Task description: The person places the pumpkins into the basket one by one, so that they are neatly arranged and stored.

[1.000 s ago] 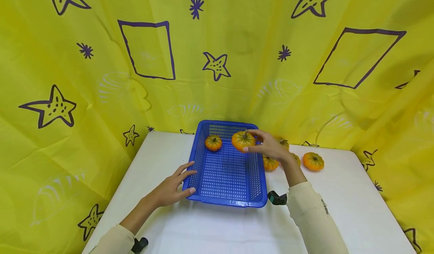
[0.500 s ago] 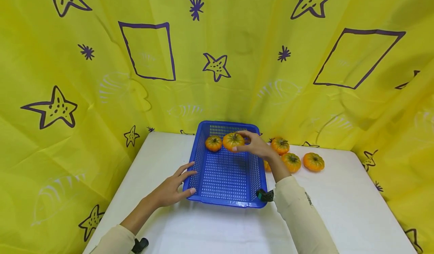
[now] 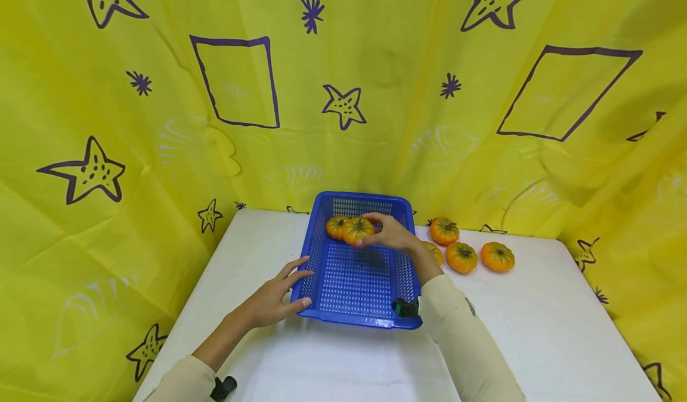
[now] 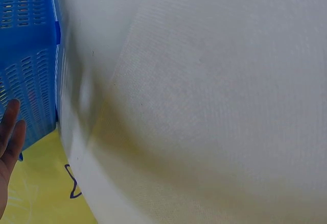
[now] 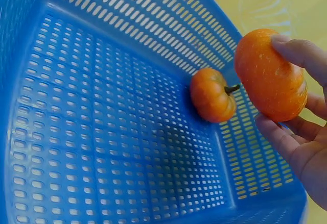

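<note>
My right hand [image 3: 390,234] grips a small orange pumpkin [image 3: 358,231] over the blue plastic basket [image 3: 354,318]. Thumb and fingers pinch its sides in the right wrist view, where the held pumpkin [image 5: 271,76] hangs above the basket floor. A second pumpkin [image 5: 212,95] sits on that floor near the far wall; in the head view this other pumpkin [image 3: 336,227] is partly overlapped by the held one. At the basket's left rim, my left hand [image 3: 271,300] rests with its fingers spread and relaxed. In the left wrist view, the left hand's fingers [image 4: 15,137] lie against the slotted wall.
To the right of the basket several more pumpkins [image 3: 461,257] lie on the white table [image 3: 537,330], one partly hidden by the right forearm. A yellow curtain [image 3: 376,50] with dark star drawings encloses the table at the back and sides.
My right hand has carried the pumpkin leftward and slightly lower, over to the one in the basket. Pumpkins behind the right arm have come into view. The left hand has stayed at the rim.
</note>
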Demonstrator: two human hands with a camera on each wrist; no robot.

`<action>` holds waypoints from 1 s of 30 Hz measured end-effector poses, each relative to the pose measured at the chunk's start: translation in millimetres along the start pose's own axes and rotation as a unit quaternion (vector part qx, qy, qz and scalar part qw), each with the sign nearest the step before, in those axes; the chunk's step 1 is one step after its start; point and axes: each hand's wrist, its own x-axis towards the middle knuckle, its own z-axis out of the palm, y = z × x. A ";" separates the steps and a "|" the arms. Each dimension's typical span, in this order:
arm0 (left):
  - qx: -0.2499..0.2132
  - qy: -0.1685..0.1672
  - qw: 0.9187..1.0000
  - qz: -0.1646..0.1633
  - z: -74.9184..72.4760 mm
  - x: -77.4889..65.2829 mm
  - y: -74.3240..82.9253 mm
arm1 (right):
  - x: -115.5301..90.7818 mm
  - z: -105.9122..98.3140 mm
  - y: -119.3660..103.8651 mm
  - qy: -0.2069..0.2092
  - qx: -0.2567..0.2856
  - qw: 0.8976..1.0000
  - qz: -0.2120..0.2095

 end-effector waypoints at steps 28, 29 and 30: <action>-0.005 -0.003 1.000 0.003 -1.3 -0.4 -0.2 | 24.5 39.4 15.7 -0.020 0.015 0.998 0.065; -0.005 -0.003 1.000 0.002 -1.5 -0.5 0.0 | 24.8 40.7 16.0 -0.020 0.017 0.997 0.070; -0.006 -0.002 1.000 0.004 -1.7 -0.7 0.1 | 25.0 42.0 16.2 -0.020 0.019 0.997 0.074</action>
